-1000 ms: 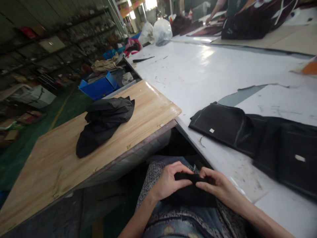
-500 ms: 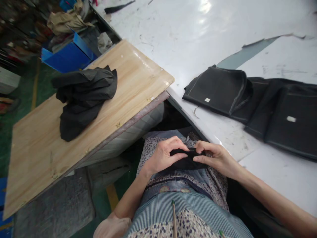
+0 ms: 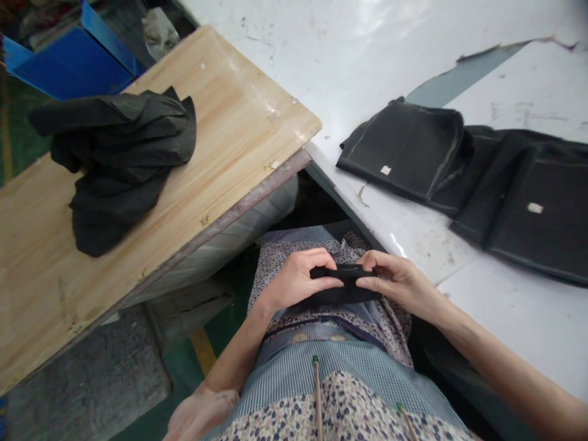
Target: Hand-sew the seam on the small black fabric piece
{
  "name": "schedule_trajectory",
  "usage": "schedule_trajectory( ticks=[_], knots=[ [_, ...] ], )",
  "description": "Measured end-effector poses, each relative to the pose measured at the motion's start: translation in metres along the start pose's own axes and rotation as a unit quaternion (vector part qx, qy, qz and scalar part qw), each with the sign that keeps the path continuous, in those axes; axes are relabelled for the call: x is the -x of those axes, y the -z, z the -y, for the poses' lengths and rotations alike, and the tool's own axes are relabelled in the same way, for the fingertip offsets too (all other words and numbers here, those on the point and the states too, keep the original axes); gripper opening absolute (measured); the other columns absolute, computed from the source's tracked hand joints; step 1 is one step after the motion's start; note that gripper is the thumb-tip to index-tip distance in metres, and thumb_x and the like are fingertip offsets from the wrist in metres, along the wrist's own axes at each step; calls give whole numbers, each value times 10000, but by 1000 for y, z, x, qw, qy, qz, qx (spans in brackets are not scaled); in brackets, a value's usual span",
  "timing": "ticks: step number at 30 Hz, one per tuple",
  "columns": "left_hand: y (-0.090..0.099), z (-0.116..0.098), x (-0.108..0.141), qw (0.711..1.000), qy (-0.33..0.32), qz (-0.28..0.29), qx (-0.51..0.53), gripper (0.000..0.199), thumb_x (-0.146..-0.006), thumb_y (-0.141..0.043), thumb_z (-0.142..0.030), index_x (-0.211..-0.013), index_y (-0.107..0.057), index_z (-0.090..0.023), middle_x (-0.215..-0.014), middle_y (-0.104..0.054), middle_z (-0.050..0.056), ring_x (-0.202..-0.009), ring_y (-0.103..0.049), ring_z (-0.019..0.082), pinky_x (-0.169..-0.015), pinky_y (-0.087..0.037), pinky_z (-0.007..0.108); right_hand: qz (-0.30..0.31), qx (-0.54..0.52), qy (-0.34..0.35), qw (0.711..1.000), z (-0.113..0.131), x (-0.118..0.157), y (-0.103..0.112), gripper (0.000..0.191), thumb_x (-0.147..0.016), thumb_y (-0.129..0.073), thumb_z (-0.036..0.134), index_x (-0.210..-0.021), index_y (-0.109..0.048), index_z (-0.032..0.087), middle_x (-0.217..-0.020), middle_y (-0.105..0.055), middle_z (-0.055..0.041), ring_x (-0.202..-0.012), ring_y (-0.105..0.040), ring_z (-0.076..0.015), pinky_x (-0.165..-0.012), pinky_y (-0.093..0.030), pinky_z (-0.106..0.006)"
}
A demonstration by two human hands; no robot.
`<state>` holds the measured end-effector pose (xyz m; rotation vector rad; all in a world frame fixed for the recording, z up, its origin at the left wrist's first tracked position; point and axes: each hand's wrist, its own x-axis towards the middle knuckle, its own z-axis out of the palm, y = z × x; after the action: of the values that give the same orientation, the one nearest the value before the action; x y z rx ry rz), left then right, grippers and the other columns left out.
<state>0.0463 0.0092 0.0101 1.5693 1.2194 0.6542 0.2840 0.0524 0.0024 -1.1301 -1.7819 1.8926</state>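
Over my lap, a folded piece of black fabric (image 3: 346, 293) is pinched between both hands. My left hand (image 3: 303, 278) is closed on its left part, thumb below and fingers above. On its right part, my right hand (image 3: 390, 277) is closed in the same kind of pinch. The fabric's upper edge is drawn up between the two hands, and its ends are partly hidden by them. Beneath it lies my patterned apron (image 3: 349, 380), with checked and floral cloth.
A crumpled black cloth (image 3: 124, 159) lies on the wooden board (image 3: 239, 110) to the left. Black sewn fabric pieces (image 3: 408, 153) with small white tags lie on the white table (image 3: 331, 55) at right. Behind the board sits a blue bin (image 3: 78, 58).
My view has shifted, so the board and bin appear further left and higher. The fabric's upper edge now shows wider between my hands, which still grip it.
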Motion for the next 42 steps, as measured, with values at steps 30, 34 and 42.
schedule_trajectory(
  ticks=[30, 34, 42],
  knots=[
    [17, 19, 19, 956, 133, -60, 254, 435, -698, -863, -321, -967, -552, -177, -648, -468, -80, -556, -407, 67, -528, -296, 195, -64, -159, -53, 984, 7, 6, -20, 283, -869, -737, 324, -743, -518, 196, -905, -595, -21, -801, -501, -153, -678, -418, -247],
    [16, 15, 18, 955, 138, -61, 254, 419, -692, -864, -321, -928, -550, -176, -650, -478, -75, -567, -416, 71, -537, -304, 195, -81, -183, -64, 978, 5, 3, -20, 303, -854, -755, 321, -724, -513, 193, -890, -604, -14, -776, -500, -144, -659, -409, -234],
    [15, 12, 18, 961, 124, -74, 236, 385, -720, -842, -317, -944, -565, -173, -640, -482, -75, -562, -421, 73, -539, -311, 196, -118, -194, -79, 971, 0, 1, -22, 342, -827, -785, 353, -719, -503, 193, -874, -615, -7, -729, -502, -131, -617, -406, -223]
  ],
)
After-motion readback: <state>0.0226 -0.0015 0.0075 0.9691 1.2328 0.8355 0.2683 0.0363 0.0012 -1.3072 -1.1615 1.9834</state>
